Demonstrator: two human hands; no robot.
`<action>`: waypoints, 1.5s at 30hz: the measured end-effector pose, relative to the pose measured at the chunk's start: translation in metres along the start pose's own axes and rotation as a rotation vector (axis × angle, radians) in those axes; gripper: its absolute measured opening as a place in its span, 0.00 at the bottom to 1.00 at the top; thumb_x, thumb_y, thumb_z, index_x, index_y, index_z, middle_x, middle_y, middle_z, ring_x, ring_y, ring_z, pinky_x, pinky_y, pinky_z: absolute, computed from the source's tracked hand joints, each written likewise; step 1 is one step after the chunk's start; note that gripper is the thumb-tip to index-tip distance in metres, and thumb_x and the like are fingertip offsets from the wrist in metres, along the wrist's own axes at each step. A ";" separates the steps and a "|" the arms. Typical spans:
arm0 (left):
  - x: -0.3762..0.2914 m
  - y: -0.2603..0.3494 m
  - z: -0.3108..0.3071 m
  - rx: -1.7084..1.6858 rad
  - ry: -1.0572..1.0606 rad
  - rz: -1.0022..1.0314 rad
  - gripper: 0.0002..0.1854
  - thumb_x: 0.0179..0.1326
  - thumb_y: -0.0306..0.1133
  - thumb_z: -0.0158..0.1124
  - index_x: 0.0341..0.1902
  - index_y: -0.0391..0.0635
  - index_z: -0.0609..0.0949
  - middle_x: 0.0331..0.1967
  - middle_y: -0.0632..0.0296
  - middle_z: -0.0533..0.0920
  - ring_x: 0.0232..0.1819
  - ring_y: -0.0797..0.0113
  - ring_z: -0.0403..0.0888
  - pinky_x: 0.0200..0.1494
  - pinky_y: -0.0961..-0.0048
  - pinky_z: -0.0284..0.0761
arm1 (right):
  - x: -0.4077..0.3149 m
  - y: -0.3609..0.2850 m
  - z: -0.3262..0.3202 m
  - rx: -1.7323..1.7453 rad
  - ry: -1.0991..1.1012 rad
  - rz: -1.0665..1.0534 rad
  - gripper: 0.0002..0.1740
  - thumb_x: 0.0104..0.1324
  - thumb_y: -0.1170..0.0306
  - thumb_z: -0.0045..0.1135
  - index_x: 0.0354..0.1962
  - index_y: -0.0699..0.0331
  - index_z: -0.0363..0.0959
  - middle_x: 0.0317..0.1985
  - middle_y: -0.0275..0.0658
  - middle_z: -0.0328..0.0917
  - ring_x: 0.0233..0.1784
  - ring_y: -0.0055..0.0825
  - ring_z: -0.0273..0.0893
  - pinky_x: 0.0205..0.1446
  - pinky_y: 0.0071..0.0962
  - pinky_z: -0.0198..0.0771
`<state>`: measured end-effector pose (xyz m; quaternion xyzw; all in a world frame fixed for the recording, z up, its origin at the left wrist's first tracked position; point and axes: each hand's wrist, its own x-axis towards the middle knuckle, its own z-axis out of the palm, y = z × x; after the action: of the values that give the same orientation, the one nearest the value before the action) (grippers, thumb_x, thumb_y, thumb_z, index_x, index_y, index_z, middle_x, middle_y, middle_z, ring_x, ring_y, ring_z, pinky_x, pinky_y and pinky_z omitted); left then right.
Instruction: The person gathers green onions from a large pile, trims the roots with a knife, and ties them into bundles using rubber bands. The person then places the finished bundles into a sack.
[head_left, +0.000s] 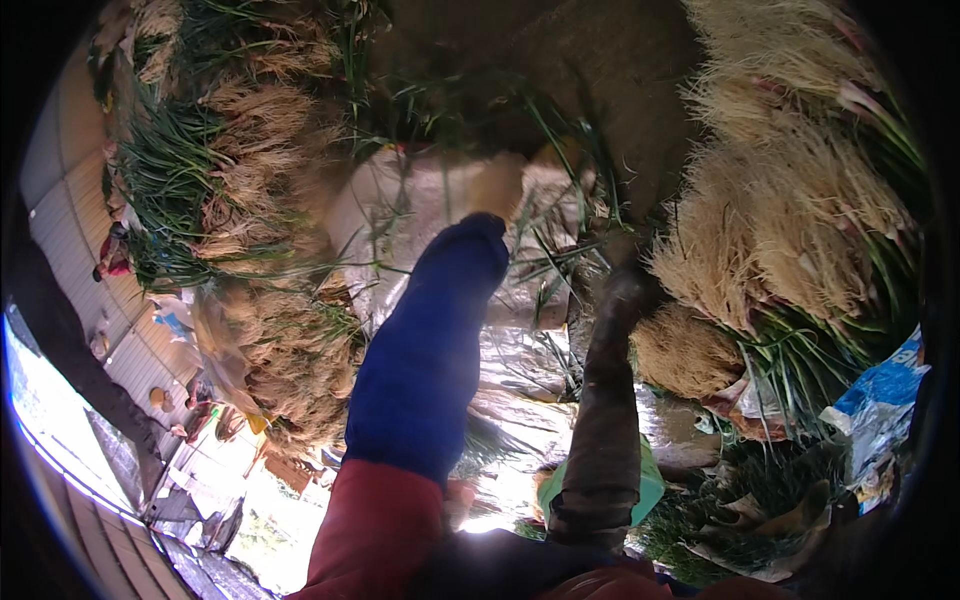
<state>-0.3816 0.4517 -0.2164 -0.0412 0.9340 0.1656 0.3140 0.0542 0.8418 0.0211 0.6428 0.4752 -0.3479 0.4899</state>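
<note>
My left hand (496, 184), blurred, reaches out of a blue sleeve (427, 337) over a pale sheet or sack (375, 225). Loose green onion leaves (551, 259) are strewn on and around the sheet. My right arm, in a dark sleeve (600, 420), stretches towards the bundles on the right. The right hand (630, 289) is dark and blurred beside the pale roots of green onions (757, 217). Finger positions and anything held are too unclear to tell.
More green onion bundles (255, 165) are piled at left, roots inward. A blue and white plastic bag (885, 390) lies at right. A light green object (651, 484) shows behind the dark sleeve. A dark, blurred mass fills the top centre.
</note>
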 end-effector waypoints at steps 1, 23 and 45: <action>-0.010 -0.022 0.013 -0.001 0.141 0.169 0.13 0.59 0.35 0.56 0.47 0.48 0.80 0.46 0.53 0.80 0.49 0.48 0.78 0.50 0.54 0.74 | 0.003 -0.012 -0.002 -0.028 -0.035 -0.025 0.30 0.68 0.56 0.49 0.65 0.54 0.57 0.45 0.44 0.77 0.41 0.42 0.79 0.38 0.37 0.76; -0.372 -0.164 -0.074 -0.645 0.011 -0.080 0.22 0.58 0.35 0.62 0.56 0.41 0.77 0.54 0.50 0.79 0.55 0.53 0.77 0.58 0.65 0.72 | -0.143 -0.019 0.117 -0.352 0.159 -0.148 0.26 0.68 0.57 0.48 0.61 0.56 0.62 0.45 0.46 0.78 0.42 0.44 0.79 0.40 0.39 0.76; -0.443 -0.366 -0.179 -1.080 0.358 -0.362 0.20 0.61 0.32 0.63 0.56 0.42 0.76 0.42 0.49 0.82 0.44 0.56 0.81 0.47 0.64 0.76 | -0.198 -0.359 0.619 -0.596 0.079 -0.983 0.24 0.68 0.58 0.47 0.58 0.59 0.66 0.45 0.48 0.78 0.44 0.46 0.78 0.42 0.40 0.75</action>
<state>-0.0635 0.0353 0.0801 -0.3809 0.7342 0.5513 0.1095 -0.3365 0.2188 -0.0777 0.1932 0.8134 -0.3617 0.4126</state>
